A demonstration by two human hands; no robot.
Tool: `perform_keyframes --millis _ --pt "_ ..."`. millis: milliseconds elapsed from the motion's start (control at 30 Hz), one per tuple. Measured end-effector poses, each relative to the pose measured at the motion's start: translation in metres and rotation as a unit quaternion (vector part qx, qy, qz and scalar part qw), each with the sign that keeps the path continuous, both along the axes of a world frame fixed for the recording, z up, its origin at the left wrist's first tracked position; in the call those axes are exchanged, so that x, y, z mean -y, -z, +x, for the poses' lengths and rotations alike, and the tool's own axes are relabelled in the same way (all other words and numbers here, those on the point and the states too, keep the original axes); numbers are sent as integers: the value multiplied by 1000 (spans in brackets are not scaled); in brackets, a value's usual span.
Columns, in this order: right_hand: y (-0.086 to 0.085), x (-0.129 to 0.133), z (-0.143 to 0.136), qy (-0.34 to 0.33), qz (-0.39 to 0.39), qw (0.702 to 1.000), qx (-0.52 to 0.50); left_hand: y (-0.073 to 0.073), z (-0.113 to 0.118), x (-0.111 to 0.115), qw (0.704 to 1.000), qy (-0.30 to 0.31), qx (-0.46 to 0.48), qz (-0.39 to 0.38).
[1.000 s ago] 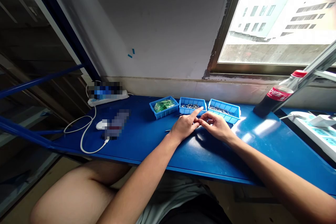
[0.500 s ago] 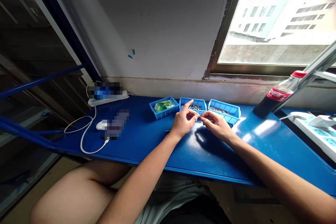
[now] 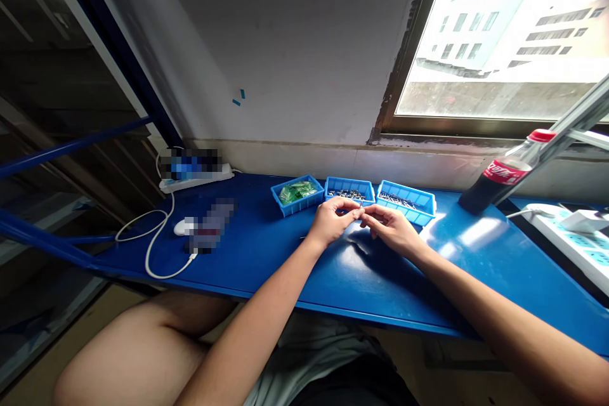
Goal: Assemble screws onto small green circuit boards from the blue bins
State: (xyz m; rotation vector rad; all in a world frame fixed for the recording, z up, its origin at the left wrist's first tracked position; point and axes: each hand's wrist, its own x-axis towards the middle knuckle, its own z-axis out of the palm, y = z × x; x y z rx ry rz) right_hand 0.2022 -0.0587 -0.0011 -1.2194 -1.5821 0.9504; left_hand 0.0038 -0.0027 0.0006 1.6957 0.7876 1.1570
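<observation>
My left hand (image 3: 332,221) and my right hand (image 3: 387,223) meet fingertip to fingertip above the table, just in front of the middle blue bin (image 3: 349,181). Both are closed in a pinch. Between the fingertips is a tiny dark piece, too small to name. Small metal parts (image 3: 346,194) lie in the middle bin. More thin metal pieces (image 3: 397,199) fill the right blue bin (image 3: 431,209). Green pieces (image 3: 297,191) that look like plastic are in the left blue bin (image 3: 285,210). A small dark item lies on the table by my left wrist, partly hidden.
A cola bottle (image 3: 507,171) leans at the right beside a metal bar and a white power strip (image 3: 585,244). To the left lie a white cable (image 3: 151,260), a white round object (image 3: 184,227) and a blurred-out device (image 3: 212,228). The wall borders the table's back.
My hands have come together, the right moving slightly left until the fingertips meet. My left index finger, raised before, has curled down to the pinch.
</observation>
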Motion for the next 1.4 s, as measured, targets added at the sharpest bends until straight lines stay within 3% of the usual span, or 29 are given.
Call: perform_keyframes --millis 333,733,1000,1200,1400 --pt "0 1 -3 -1 4 1000 -7 0 1 -4 995 -12 75 -71" --pt "1 -1 -1 -47 41 998 -31 0 1 -2 993 77 58 -66" --pt "-5 -1 0 -15 -8 998 -54 -1 0 1 993 89 37 -62" --pt "-4 -2 -1 29 -44 988 -143 -3 -1 1 993 86 13 -75" --pt "0 -3 0 40 -52 989 -132 -5 0 2 995 83 38 -50"
